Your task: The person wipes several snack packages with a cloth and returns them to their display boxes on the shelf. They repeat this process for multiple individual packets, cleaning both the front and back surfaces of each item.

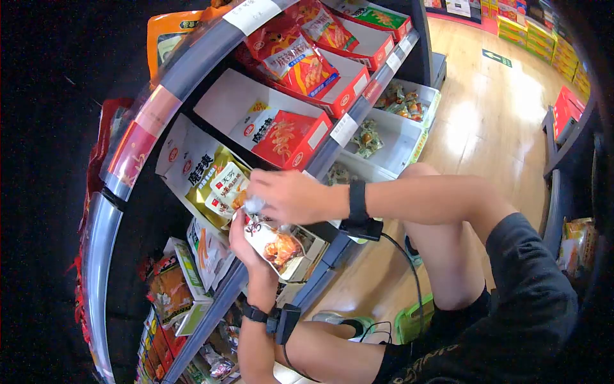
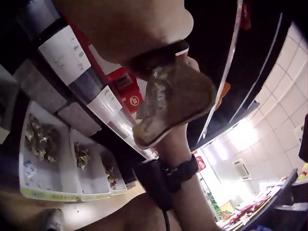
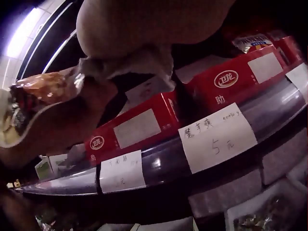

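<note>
My left hand [image 1: 245, 242] grips a white snack packet [image 1: 276, 248] with a picture of browned meat on its front. The packet's plain back [image 2: 185, 94] faces the left wrist camera, and its outline is curved like a drumstick. Over the packet's upper end, my right hand [image 1: 291, 195] pinches a crumpled whitish tissue [image 3: 144, 67] against it. The right hand's fingers are partly blurred in the head view. Just behind both hands, more white packets [image 1: 229, 182] stand in an open display box [image 1: 181, 150] with yellow-green packets.
Red boxes [image 1: 297, 144] of snack bags line the sloping shelf, with handwritten price tags [image 3: 216, 137] along its edge. White bins [image 1: 384, 137] of small wrapped pieces sit lower down. A curved clear rail [image 1: 141, 128] borders the shelf's left side. A green basket [image 1: 409, 320] stands on the floor.
</note>
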Tool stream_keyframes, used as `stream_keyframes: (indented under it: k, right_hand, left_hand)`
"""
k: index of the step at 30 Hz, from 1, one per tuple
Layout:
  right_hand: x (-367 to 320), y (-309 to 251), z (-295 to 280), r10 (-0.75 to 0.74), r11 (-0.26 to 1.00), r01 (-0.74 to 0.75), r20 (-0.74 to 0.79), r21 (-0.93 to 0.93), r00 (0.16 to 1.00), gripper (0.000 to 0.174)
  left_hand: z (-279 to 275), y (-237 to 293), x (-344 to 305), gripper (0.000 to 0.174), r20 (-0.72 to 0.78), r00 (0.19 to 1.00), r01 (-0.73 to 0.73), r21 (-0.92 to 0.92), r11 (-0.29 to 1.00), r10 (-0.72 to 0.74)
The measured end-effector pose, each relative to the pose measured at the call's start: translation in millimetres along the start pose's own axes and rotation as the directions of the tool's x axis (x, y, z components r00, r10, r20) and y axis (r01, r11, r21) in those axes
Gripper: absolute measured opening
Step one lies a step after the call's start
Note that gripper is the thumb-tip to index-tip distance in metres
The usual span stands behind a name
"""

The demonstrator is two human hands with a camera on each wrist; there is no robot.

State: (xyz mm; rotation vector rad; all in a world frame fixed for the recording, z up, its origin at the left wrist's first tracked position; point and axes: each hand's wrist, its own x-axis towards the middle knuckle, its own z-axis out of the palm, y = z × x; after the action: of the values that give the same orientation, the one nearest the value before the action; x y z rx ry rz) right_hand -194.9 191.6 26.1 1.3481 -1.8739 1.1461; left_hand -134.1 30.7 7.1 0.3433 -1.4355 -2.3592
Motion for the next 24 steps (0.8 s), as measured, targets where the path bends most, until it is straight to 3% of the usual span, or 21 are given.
stream_keyframes:
  k: [1,4,8,10,11,15,18,22,24]
  right_hand:
    - [-4,-9,4,-0.004,1.000,0.004,0.055,0.003,0.998,0.029]
    - [-21,-36,6,-0.124,0.991,0.124,-0.020,0.054,0.992,0.030]
    - [-32,-49,5,-0.140,0.978,0.102,0.211,0.184,0.967,0.028]
    - [-23,-39,1,-0.148,0.981,0.112,0.240,0.156,0.960,0.026]
    - [-21,-28,9,-0.089,0.990,0.062,0.215,0.130,0.972,0.032]
    - [-2,-15,6,0.204,0.957,-0.179,-0.091,0.229,0.975,0.027]
    - [-1,-20,8,0.517,0.674,-0.583,0.275,0.454,0.811,0.025]
    - [-10,-40,10,0.431,0.602,-0.489,0.258,0.631,0.864,0.025]
    - [-12,-43,9,0.350,0.658,-0.450,0.285,0.604,0.893,0.024]
  left_hand:
    - [-2,-1,2,0.030,0.050,0.999,0.000,-0.108,0.994,0.005]
    - [-14,14,-5,0.035,0.054,0.999,-0.004,-0.045,0.999,0.007]
    - [-41,24,-3,0.040,0.143,0.989,0.038,-0.026,0.999,-0.034]
    - [-17,25,-18,0.042,0.018,1.000,0.002,-0.034,0.999,-0.001]
    - [-9,25,-23,0.043,-0.045,0.999,-0.020,-0.038,0.999,0.018]
    - [-6,22,-24,0.041,0.098,0.986,-0.124,-0.106,0.987,0.134]
    - [-2,22,-28,0.039,0.086,0.974,-0.204,-0.046,0.978,0.207]
    - [-7,3,-24,0.036,-0.044,0.981,-0.184,0.083,0.979,0.188]
    - [-10,-4,-28,0.031,0.005,0.981,-0.188,0.247,0.951,0.193]
